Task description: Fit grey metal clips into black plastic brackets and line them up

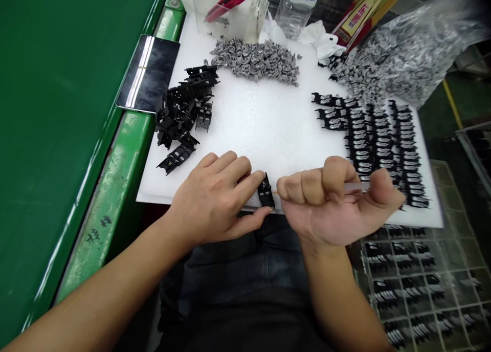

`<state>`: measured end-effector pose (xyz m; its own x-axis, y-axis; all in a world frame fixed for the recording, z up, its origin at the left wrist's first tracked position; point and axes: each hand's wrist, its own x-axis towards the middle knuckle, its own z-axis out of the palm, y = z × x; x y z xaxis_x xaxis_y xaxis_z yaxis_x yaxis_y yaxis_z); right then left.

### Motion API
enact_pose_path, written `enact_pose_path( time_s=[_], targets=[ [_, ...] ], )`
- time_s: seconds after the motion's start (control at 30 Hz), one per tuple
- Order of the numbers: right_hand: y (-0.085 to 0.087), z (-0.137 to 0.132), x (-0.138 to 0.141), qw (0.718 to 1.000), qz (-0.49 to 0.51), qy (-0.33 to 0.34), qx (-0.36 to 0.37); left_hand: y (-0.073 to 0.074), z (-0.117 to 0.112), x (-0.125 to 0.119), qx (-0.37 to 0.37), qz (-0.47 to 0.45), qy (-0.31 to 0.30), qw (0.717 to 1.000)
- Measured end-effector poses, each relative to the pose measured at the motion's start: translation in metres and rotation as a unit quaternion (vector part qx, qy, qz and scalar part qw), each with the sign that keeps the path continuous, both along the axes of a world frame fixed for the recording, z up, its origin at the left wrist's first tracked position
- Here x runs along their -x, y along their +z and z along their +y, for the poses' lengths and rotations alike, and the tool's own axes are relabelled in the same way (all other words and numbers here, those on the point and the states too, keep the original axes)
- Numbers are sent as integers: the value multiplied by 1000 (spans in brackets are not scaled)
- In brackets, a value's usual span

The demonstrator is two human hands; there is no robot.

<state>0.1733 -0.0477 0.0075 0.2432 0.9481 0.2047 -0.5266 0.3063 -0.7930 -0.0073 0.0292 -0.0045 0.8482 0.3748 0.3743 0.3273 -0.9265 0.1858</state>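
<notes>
**While the left hand (215, 198) pins one bracket, many more lie paired with grey clips at two o'clock**

As the left thumb and forefinger grip the black bracket (266, 192) by its two ends, the right hand (333, 209), palm up, has its fingers (307, 185) curled around a slim pale tool (355, 187). Its orange tip is at the bracket's right side, at three o'clock; whether it touches I cannot tell. The right thumb stands out to the side. The bracket sits at the near edge of the white worktop (264, 132), and no grey clip shows on it.

Farther out, between ten and eleven o'clock, is a heap of loose brackets (180, 106), with a tablet (149, 73) beyond. At twelve lies a pile of grey clips (257, 63).

At two o'clock, rows of black-and-grey pieces (381, 143) stand in columns, the leftmost short. Beyond them, a clear bag (406, 65) spills more clips. Down at four, a compartmented tray (447, 239) holds similar pieces.

Judging by this, a good share is done: the rows and tray pieces look fitted. The held bracket and the heap, black with no grey visible, seem left, with plenty of clips to hand.
</notes>
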Motion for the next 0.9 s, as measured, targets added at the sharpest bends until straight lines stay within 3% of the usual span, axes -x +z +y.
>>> enact_pose_path(
  time_s=[0.27,0.9],
  targets=[
    [-1,4,3,999,9,42,-6,-1,0,1,2,-3,-3,1000],
    [0,3,4,999,3,33,14,0,0,1,5,9,0,1000]
  ],
)
